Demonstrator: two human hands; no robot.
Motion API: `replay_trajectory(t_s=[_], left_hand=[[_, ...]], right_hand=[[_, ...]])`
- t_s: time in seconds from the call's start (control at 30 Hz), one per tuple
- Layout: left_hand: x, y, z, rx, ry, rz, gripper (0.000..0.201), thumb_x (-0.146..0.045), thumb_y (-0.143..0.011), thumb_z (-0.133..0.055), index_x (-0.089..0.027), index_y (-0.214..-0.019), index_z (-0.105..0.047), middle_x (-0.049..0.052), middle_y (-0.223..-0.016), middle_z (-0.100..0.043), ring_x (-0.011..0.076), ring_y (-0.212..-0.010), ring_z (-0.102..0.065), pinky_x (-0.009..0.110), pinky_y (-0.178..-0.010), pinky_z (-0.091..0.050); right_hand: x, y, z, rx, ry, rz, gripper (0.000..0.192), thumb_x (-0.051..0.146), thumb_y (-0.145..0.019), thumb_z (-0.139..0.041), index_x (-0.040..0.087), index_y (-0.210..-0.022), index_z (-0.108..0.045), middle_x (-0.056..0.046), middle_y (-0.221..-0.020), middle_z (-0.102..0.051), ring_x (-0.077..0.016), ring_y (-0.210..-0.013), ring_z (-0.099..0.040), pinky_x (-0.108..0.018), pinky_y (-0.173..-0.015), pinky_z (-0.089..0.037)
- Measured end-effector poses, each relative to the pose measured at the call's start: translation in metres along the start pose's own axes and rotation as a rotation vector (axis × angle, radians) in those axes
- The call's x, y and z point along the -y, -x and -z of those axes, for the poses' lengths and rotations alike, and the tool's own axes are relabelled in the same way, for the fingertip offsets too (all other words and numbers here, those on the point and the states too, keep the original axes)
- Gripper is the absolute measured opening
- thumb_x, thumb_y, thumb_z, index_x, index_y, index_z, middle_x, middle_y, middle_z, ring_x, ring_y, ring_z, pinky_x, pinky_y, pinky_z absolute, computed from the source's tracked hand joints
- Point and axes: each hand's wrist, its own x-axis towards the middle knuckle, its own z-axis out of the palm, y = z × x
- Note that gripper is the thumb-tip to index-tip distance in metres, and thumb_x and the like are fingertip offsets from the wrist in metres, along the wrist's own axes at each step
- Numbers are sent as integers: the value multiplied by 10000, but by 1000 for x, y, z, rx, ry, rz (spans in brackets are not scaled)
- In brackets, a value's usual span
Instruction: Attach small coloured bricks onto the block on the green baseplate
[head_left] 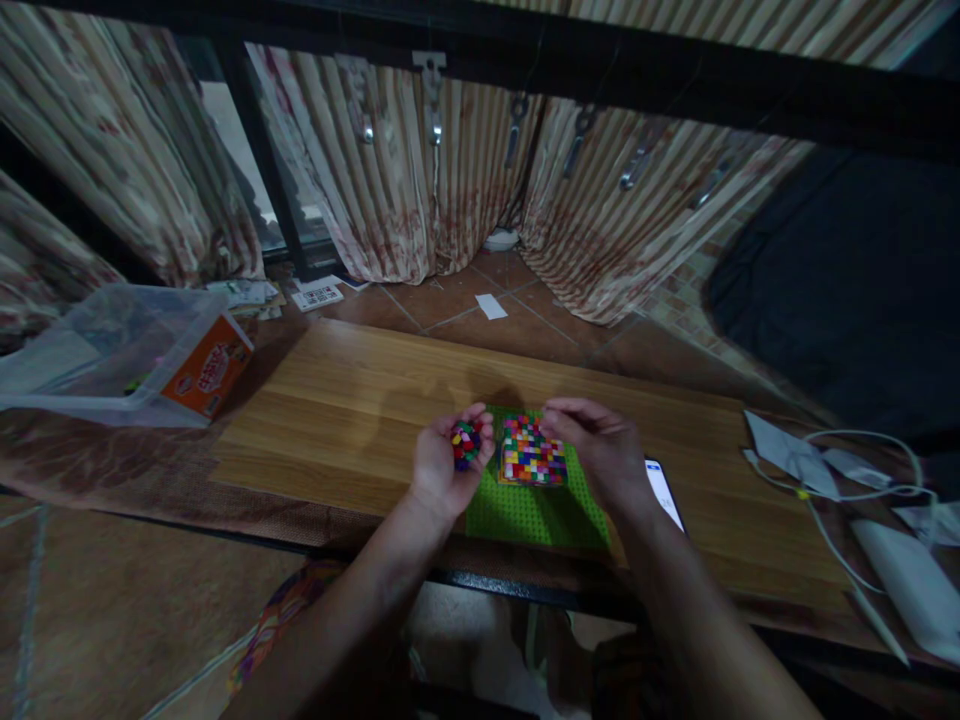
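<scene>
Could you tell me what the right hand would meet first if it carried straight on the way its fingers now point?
Probably the multicoloured brick mosaic: the right hand curls leftward and down just above it, on the green baseplate, though depth is unclear.

L hand (pixel 442 468) cups loose coloured bricks (pixel 466 443); R hand (pixel 600 447) over brick mosaic (pixel 531 452) on green baseplate (pixel 536 515).

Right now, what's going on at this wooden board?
A person sits at a wooden board. The left hand cups a heap of small coloured bricks. The right hand hovers at the edge of a multicoloured brick square built on a green baseplate. A phone lies just right of the plate, screen lit.
</scene>
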Motion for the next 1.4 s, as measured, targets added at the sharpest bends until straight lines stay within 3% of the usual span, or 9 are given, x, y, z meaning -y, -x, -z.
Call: replay_trajectory(t_s=[0.1, 0.37, 0.57, 0.9, 1.17, 1.4], left_hand=[[-1, -1, 1, 13, -36, 33, 220, -117, -817, -419, -68, -786, -632, 80, -664, -585, 78, -486, -493, 142, -371, -357], [3, -2, 1, 46, -147, 71, 172, -101, -808, -428, -81, -810, -599, 42, -648, -536, 49, -431, -405, 131, -335, -260], [6, -3, 1, 37, -221, 50, 177, -97, -795, -435, -78, -862, -597, 27, -631, -522, 45, -413, -386, 133, -327, -234], [9, -7, 2, 27, -280, 31, 177, -107, -779, -461, -83, -866, -614, 27, -623, -528, 50, -408, -393, 139, -323, -221], [12, -8, 1, 34, -283, 30, 212, -107, -786, -429, -73, -879, -617, 29, -623, -523, 47, -410, -388, 137, -329, -208], [11, -8, 2, 44, -277, 36, 164, -128, -782, -472, -89, -858, -612, 22, -617, -518, 49, -411, -376, 144, -331, -210]], right_hand=[[-9, -6, 7, -13, 22, -39, 255, 401, -695, -745, 189, -837, -741, -38, -745, -745, -195, -679, -705, -378, -695, -590], [-20, 1, 3, 66, 423, 159, 187, 294, -813, -631, 226, -946, -743, -44, -980, -754, -203, -888, -694, -361, -833, -524], [-14, 6, -8, 137, 550, 314, 192, 209, -859, -547, 219, -890, -736, -33, -898, -731, -178, -823, -675, -306, -765, -504], [-18, 9, -18, 57, 872, 431, 191, 228, -891, -543, 236, -848, -729, -54, -865, -720, -213, -831, -651, -322, -743, -478], [-16, 10, -15, 72, 748, 346, 205, 247, -876, -530, 222, -886, -733, -57, -879, -740, -215, -812, -670, -334, -746, -494], [-20, 2, 0, -100, 645, 309, 240, 356, -860, -529, 230, -900, -729, -51, -896, -737, -220, -823, -661, -359, -771, -496]])
